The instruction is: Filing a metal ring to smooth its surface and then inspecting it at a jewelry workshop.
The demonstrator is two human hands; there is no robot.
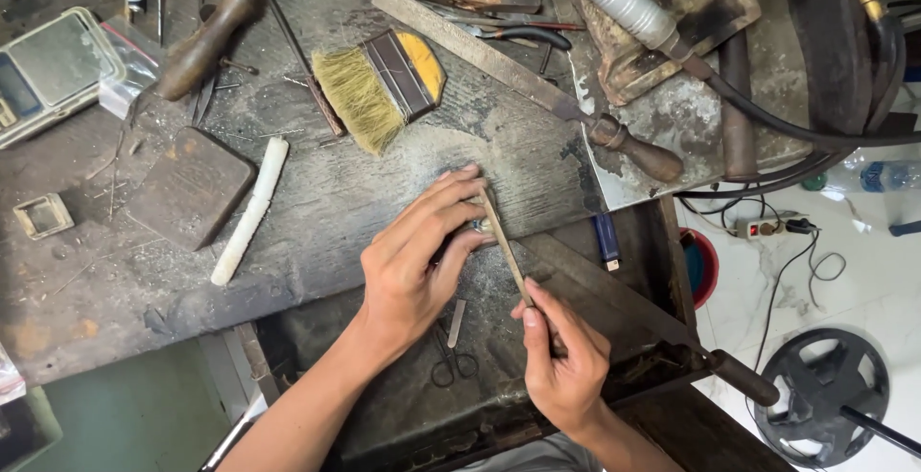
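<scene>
Left hand (414,263) pinches ring (483,226); right hand (564,362) angles file (506,248)

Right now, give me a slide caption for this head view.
Left hand pins a small metal piece while right hand holds a thin file against it.

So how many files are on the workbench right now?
2 clear ones: a big flat file with a wooden handle lying diagonally behind the brush, and a slim file in the right hand. Others may hide in the back clutter.

Brush (379,88), white stick (250,210), scissors (451,357)
</scene>
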